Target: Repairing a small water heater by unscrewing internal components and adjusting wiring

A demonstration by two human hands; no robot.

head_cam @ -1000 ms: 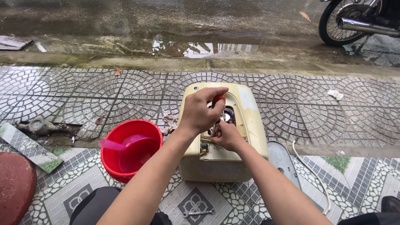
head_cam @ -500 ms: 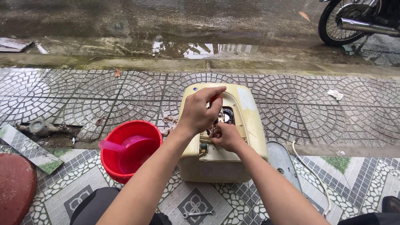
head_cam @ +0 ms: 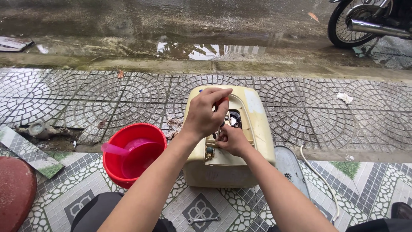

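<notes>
On tiles, two hands (head_cam: 219, 124), one heater (head_cam: 253, 124), one bucket (head_cam: 116, 167)

A left hand (head_cam: 205, 115) closes over a red-handled tool (head_cam: 222, 102), hiding its shaft above the cream water heater (head_cam: 253, 129). The right hand (head_cam: 231, 140) masks the parts inside the heater's opening. Beyond the heater, a motorcycle (head_cam: 369, 21) is cut off by the top edge; left of it, a dark red stool (head_cam: 15, 193) runs off-frame.

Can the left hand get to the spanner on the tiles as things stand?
Probably not right away: the left hand is closed on a red-handled tool over the cream housing. The spanner lies uncovered on the tiles below, so only the full grip is in the way.
</notes>
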